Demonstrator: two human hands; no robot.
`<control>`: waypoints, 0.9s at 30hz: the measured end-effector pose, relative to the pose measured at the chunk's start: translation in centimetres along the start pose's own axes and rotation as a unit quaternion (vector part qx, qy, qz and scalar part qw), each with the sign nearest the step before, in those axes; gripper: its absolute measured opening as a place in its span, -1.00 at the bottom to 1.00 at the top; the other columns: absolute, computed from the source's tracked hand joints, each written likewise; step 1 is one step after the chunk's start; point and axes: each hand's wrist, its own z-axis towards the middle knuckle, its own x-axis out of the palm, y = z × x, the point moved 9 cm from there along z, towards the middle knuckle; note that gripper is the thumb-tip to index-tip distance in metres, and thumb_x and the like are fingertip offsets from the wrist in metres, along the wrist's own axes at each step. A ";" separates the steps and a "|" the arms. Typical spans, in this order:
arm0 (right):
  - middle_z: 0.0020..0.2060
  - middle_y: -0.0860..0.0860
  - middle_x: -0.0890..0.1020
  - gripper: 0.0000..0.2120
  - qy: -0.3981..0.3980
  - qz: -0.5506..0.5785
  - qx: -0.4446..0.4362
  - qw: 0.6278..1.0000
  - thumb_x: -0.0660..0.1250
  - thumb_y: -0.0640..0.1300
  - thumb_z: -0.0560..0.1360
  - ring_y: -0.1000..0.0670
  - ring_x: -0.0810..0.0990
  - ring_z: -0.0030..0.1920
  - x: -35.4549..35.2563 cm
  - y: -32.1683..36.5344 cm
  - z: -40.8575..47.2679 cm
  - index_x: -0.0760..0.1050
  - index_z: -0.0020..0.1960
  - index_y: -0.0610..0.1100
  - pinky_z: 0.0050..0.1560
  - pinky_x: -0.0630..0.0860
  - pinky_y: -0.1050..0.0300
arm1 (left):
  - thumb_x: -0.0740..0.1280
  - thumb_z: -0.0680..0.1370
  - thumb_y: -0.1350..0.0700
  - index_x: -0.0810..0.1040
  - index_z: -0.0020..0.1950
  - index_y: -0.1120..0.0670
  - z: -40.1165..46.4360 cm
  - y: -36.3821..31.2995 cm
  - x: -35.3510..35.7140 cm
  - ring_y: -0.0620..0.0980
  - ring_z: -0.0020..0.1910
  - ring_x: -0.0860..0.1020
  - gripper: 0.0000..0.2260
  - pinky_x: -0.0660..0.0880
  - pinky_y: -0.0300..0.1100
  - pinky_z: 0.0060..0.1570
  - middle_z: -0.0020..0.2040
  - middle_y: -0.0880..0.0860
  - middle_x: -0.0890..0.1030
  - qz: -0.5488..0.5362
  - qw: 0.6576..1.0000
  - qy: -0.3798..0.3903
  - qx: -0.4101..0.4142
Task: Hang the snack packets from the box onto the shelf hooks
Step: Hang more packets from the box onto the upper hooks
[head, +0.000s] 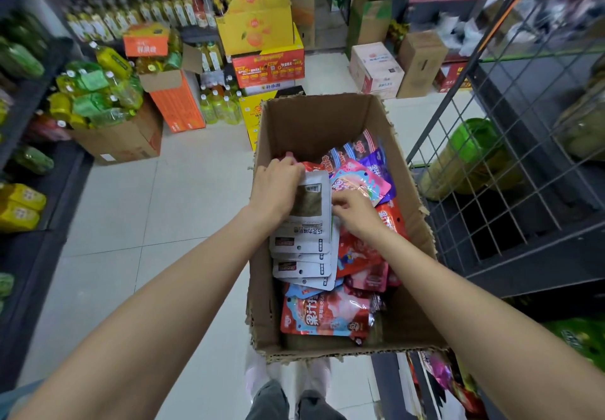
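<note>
A brown cardboard box (pixel 314 124) sits open on the shop floor, and its top edges are torn and rough. Inside lies a heap of snack packets (pixel 360 255) — red ones, pink ones, purple ones and blue ones, all shiny and mixed up. One big red and pale blue packet (pixel 327 316) lies flat near the close end of the box, with big yellow letters on it.

On the left side of the heap is a stack of white packets (pixel 311 239). They are fanned out like cards. Each has a small round hole near one end, black print, and the top one has a brown-green patch and a barcode.

Both bare arms reach down into the box. The left hand (pixel 276 187) grips the far end of the white stack, with its fingers curled over the top edge. The right hand (pixel 355 211) rests just beside the stack, and its fingertips pinch the right edge of the top white packet.

To the right of the box stands a dark wire grid rack (pixel 510 164) — no packet hangs on the part you can see. Across the pale tile floor (pixel 147 206) are boxes of green and yellow drink bottles (pixel 95 92).
</note>
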 end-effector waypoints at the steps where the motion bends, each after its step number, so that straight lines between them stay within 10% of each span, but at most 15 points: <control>1: -0.05 -0.09 0.67 -0.78 0.008 0.007 0.005 1.000 0.23 -0.34 0.49 -0.06 0.59 -0.02 0.2 0.1 -0.1 0.62 0.02 -0.23 0.06 0.51 0.02 | 0.16 0.55 0.28 0.48 0.14 0.10 -0.1 0.1 -0.2 0.16 0.12 0.43 -0.78 0.30 -0.03 -0.07 0.13 0.11 0.47 -0.006 1.000 -0.008 -0.006; 11: -0.10 -0.13 0.61 -0.88 -0.079 0.125 0.060 0.987 0.21 -0.25 0.56 -0.20 0.61 -0.04 -2.3 0.6 -1.1 0.51 -0.07 -0.11 0.00 0.55 -0.22 | 0.45 0.43 0.11 0.28 0.46 0.04 -1.6 0.3 -1.7 0.14 0.43 0.25 -0.36 0.24 0.02 0.37 0.47 0.12 0.26 -0.148 0.983 -0.088 0.067; 17: 0.03 -0.15 0.58 -0.69 -0.106 0.370 0.168 0.908 0.02 -0.34 0.62 -0.02 0.63 -0.28 -4.5 0.9 -4.3 0.40 0.28 -0.21 -0.42 0.60 0.12 | 0.45 0.31 -0.26 0.14 0.52 -0.02 -5.2 -2.8 0.4 0.02 0.52 0.01 -0.10 0.01 -0.01 0.48 0.55 0.02 0.08 -0.093 0.961 0.112 0.235; 21: -0.13 -0.21 0.63 -0.81 -0.104 0.409 0.185 0.887 0.05 -0.41 0.60 -0.02 0.65 -0.43 -5.3 2.9 -8.3 0.42 0.10 -0.31 -0.46 0.57 0.19 | 0.30 0.51 0.28 0.37 0.41 0.02 -6.8 -2.6 -4.4 0.09 0.31 0.41 -0.52 0.41 -0.02 0.18 0.38 0.06 0.40 -0.095 0.968 0.031 0.229; 24: -0.36 -0.19 0.64 -0.84 -0.150 0.415 0.181 0.879 0.14 -0.31 0.59 -0.05 0.64 -0.47 -5.5 4.5 -11.8 0.46 -0.06 -0.36 -0.47 0.56 0.19 | 0.22 0.53 0.31 0.51 0.12 0.08 -8.7 -2.6 -9.3 0.18 0.02 0.58 -0.77 0.45 -0.02 -0.22 0.00 0.12 0.62 -0.057 0.974 -0.083 0.205; 27: -0.11 -0.25 0.64 -0.58 -0.235 0.144 0.201 0.940 0.15 0.04 0.58 -0.22 0.65 -0.15 -7.4 5.3 -16.0 0.51 0.08 -0.32 -0.05 0.60 -0.08 | 0.22 0.57 0.25 0.50 -0.01 0.13 -11.1 -2.9 -12.9 0.20 -0.02 0.58 -0.91 0.36 -0.07 -0.30 -0.06 0.15 0.63 -0.097 0.966 -0.131 0.202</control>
